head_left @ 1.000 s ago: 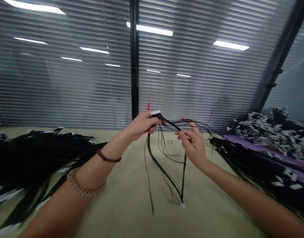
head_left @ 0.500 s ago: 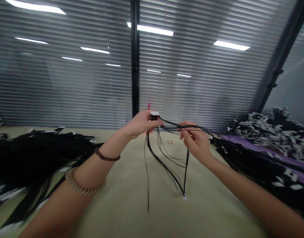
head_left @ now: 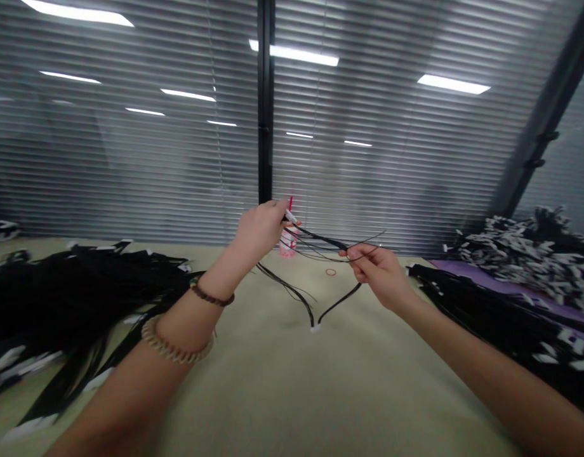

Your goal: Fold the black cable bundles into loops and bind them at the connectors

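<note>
My left hand is raised above the table and closed around the white connector end of a thin black wire harness. My right hand pinches the same wires a short way along, to the right and slightly lower. The wires stretch between both hands, and a loop hangs down to a small white connector close to the beige table top. Two bracelets sit on my left wrist.
A large heap of black harnesses lies at the left. More black wires and white connectors pile on a purple sheet at the right. A pink cup with a red straw and a red rubber band sit beyond my hands, before the blinds.
The long hanging wires have been drawn up into a shorter loop. My left hand turned the connector end and moved slightly up and left; my right hand closed into a tighter pinch.
</note>
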A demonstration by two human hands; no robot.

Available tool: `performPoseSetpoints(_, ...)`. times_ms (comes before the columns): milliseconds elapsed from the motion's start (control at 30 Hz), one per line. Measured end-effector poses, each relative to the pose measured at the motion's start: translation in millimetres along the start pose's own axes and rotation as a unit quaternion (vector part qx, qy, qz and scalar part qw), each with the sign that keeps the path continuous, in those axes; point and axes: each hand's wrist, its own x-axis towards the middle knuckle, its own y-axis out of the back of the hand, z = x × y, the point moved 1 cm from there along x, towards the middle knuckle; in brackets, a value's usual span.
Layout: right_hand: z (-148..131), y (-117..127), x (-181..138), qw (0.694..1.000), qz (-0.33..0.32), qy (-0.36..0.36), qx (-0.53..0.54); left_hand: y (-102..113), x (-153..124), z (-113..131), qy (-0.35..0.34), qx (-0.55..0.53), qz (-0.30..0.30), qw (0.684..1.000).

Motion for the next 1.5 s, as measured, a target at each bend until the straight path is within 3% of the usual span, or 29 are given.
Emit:
performPoseSetpoints(133,-8,-5,-6,1.000,-0.026,-0.014,0.002,-6,-1,-1,0.051,0.058,0.029,0.997)
performPoseSetpoints(567,-22,-25,-25,0.989,-0.079,-0.111,0.058,-22,-1,-12,0.154,0.098,0.106,0.977)
performPoseSetpoints(667,-24,-26,-29,0.988,-0.087,-0.116,0.051,-27,-2,-21,0.142,0.081,0.126,0.978)
performPoseSetpoints(833,-24,-27,-30,0.988,-0.110,-0.106,0.021,-38,-5,-57,0.080,0.032,0.163,0.983)
performPoseSetpoints(1000,-23,-28,-31,0.985,-0.139,-0.103,0.007,-36,0,-70,0.113,-0.087,0.242,0.960)
performPoseSetpoints(1067,-24,-28,-32,0.981,-0.152,-0.123,0.015,-36,5,-62,0.161,-0.215,0.199,0.942)
performPoseSetpoints(1167,-22,-28,-30,0.969,-0.175,-0.167,0.051,-41,10,-40,0.196,-0.443,-0.010,0.875)
performPoseSetpoints(1200,-21,-27,-30,0.964,-0.182,-0.179,0.070,-43,11,-32,0.194,-0.470,-0.037,0.860)
performPoseSetpoints(1300,-18,-27,-28,0.949,-0.208,-0.205,0.114,-43,9,-14,0.179,-0.440,-0.042,0.879)
performPoseSetpoints(1367,-18,-26,-28,0.944,-0.214,-0.215,0.128,-41,7,-5,0.149,-0.393,-0.025,0.907)
performPoseSetpoints(1500,-26,-22,-27,0.946,-0.199,-0.218,0.135,-34,1,-1,0.045,-0.143,0.042,0.988)
